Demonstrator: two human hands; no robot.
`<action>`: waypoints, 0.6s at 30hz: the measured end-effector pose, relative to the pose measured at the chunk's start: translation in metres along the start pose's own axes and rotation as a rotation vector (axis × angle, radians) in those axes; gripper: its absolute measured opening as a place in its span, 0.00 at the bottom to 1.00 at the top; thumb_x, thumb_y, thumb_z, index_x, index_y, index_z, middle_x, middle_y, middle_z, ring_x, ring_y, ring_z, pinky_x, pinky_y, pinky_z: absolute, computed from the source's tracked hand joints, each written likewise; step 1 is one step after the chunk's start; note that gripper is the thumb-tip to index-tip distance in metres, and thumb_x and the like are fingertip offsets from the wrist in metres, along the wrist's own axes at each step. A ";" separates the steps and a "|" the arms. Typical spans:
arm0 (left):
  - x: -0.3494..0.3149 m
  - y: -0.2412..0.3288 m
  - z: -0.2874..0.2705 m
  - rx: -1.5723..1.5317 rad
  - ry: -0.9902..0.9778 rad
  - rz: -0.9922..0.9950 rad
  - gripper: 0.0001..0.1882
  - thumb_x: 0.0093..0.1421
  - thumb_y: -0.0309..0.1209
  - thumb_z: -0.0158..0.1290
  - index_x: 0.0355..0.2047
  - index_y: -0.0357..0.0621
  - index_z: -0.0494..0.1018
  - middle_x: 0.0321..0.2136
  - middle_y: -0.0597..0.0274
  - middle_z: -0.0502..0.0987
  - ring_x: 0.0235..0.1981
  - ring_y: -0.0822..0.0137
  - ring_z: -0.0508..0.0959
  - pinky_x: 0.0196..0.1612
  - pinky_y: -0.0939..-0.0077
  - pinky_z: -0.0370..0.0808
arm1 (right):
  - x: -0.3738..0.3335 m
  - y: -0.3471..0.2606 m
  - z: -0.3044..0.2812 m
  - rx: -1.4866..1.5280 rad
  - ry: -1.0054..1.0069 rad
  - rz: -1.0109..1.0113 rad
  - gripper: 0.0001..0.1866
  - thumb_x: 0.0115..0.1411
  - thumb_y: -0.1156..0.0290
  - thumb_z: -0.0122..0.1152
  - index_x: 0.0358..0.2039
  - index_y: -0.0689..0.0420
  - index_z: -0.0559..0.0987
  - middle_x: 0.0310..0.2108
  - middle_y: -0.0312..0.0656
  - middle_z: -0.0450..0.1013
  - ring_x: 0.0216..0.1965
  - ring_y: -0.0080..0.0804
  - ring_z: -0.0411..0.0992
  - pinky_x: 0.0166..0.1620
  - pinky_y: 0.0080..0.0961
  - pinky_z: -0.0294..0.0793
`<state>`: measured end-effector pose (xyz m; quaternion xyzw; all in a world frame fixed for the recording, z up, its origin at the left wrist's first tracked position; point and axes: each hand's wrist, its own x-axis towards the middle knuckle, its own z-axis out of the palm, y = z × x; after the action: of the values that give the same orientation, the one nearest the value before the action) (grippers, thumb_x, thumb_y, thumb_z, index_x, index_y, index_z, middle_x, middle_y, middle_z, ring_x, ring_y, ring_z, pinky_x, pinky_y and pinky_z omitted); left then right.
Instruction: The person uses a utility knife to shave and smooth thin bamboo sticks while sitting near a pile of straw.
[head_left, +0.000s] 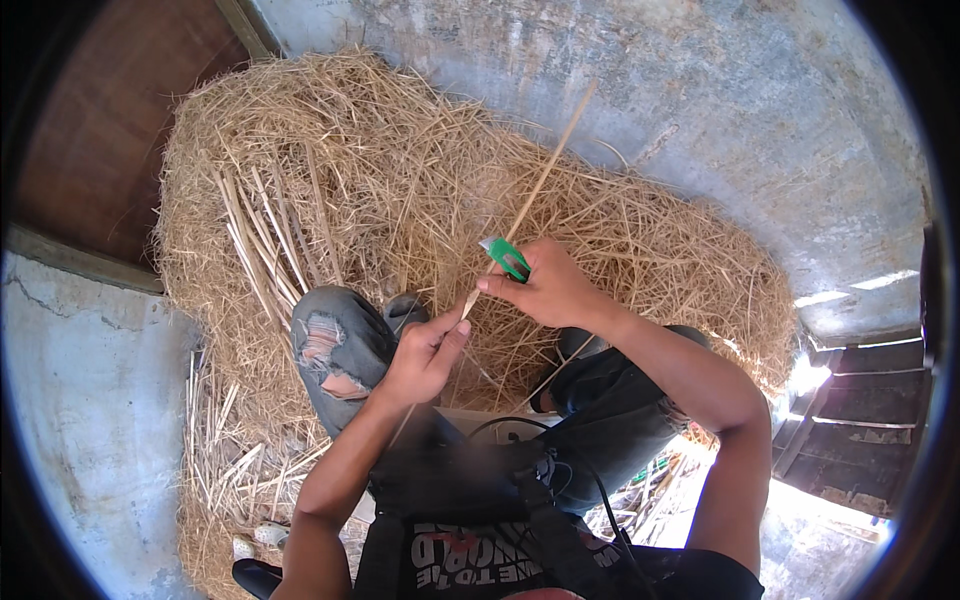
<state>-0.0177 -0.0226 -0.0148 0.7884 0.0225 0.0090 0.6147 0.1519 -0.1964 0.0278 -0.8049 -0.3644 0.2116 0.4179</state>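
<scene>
A long, thin pale strip [549, 168], like split bamboo or cane, slants up and to the right in front of me. My left hand [425, 358] is closed on its lower part, pinching it between thumb and fingers above my left knee. In my right hand [553, 288] is a green utility knife [508, 259], its pale tip pointing up and left. The right thumb lies close against the strip, just above my left fingertips. Whether the blade touches the strip I cannot tell.
A large heap of straw [380, 150] spreads ahead and to both sides. A bundle of pale sticks [262, 245] leans on it at the left, and more sticks [240, 470] lie lower left. A blue-grey wall [720, 90] stands behind; wooden boards [865, 420] are at the right.
</scene>
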 end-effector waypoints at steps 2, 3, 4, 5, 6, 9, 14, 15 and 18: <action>0.000 0.001 0.000 0.018 0.017 -0.015 0.22 0.74 0.31 0.47 0.65 0.35 0.67 0.16 0.70 0.64 0.17 0.80 0.64 0.22 0.79 0.63 | 0.000 0.002 -0.001 0.016 -0.039 -0.020 0.21 0.60 0.59 0.71 0.19 0.61 0.76 0.11 0.37 0.59 0.16 0.25 0.57 0.23 0.31 0.58; 0.000 0.005 0.001 0.023 0.034 -0.030 0.22 0.73 0.31 0.47 0.64 0.35 0.67 0.15 0.65 0.64 0.16 0.79 0.64 0.22 0.77 0.64 | -0.001 0.003 -0.001 0.024 -0.059 -0.029 0.18 0.61 0.62 0.70 0.21 0.61 0.78 0.12 0.34 0.59 0.17 0.21 0.56 0.23 0.29 0.57; 0.000 0.007 0.001 0.027 0.050 -0.046 0.22 0.72 0.30 0.48 0.63 0.34 0.68 0.14 0.61 0.64 0.16 0.77 0.65 0.22 0.75 0.65 | -0.002 0.003 -0.002 0.044 -0.106 -0.052 0.19 0.61 0.62 0.70 0.20 0.60 0.77 0.12 0.34 0.59 0.17 0.21 0.56 0.23 0.29 0.57; 0.002 0.004 0.000 0.070 0.113 -0.056 0.21 0.73 0.30 0.47 0.63 0.34 0.68 0.15 0.62 0.65 0.17 0.77 0.66 0.22 0.75 0.65 | -0.004 -0.004 -0.005 0.061 -0.153 -0.074 0.19 0.61 0.62 0.70 0.19 0.60 0.75 0.12 0.34 0.59 0.17 0.21 0.57 0.23 0.29 0.57; 0.005 -0.001 -0.002 0.112 0.177 -0.067 0.21 0.73 0.31 0.47 0.63 0.34 0.68 0.15 0.62 0.66 0.17 0.77 0.66 0.22 0.75 0.65 | -0.007 -0.009 -0.007 0.078 -0.201 -0.097 0.20 0.61 0.63 0.70 0.18 0.60 0.74 0.12 0.34 0.59 0.17 0.21 0.57 0.24 0.29 0.58; 0.006 -0.007 -0.006 0.093 0.249 -0.084 0.21 0.74 0.33 0.46 0.63 0.35 0.69 0.16 0.64 0.68 0.18 0.77 0.68 0.23 0.75 0.67 | -0.014 -0.021 -0.008 0.199 -0.334 -0.122 0.24 0.61 0.62 0.69 0.16 0.60 0.69 0.12 0.34 0.57 0.17 0.21 0.56 0.24 0.31 0.58; 0.005 0.000 -0.007 -0.138 0.137 -0.159 0.22 0.75 0.35 0.43 0.63 0.36 0.68 0.15 0.71 0.65 0.16 0.79 0.65 0.21 0.79 0.64 | -0.007 -0.012 -0.009 -0.015 -0.159 -0.098 0.21 0.62 0.60 0.66 0.20 0.63 0.74 0.13 0.48 0.64 0.17 0.41 0.64 0.25 0.39 0.64; 0.005 0.003 -0.007 -0.191 0.103 -0.170 0.22 0.76 0.35 0.43 0.64 0.36 0.68 0.14 0.72 0.64 0.15 0.80 0.63 0.20 0.80 0.63 | -0.005 -0.015 -0.010 -0.069 -0.124 -0.074 0.20 0.61 0.60 0.64 0.21 0.65 0.76 0.14 0.53 0.68 0.17 0.49 0.69 0.26 0.42 0.67; 0.005 0.010 -0.007 -0.281 0.034 -0.197 0.22 0.77 0.35 0.41 0.64 0.35 0.67 0.14 0.74 0.61 0.14 0.82 0.59 0.18 0.82 0.59 | -0.008 -0.017 -0.009 -0.155 -0.133 -0.001 0.18 0.63 0.61 0.62 0.24 0.65 0.78 0.17 0.57 0.71 0.23 0.57 0.73 0.30 0.48 0.71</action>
<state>-0.0129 -0.0183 -0.0037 0.6882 0.1085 -0.0351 0.7165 0.1456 -0.2003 0.0474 -0.8188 -0.4068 0.2357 0.3295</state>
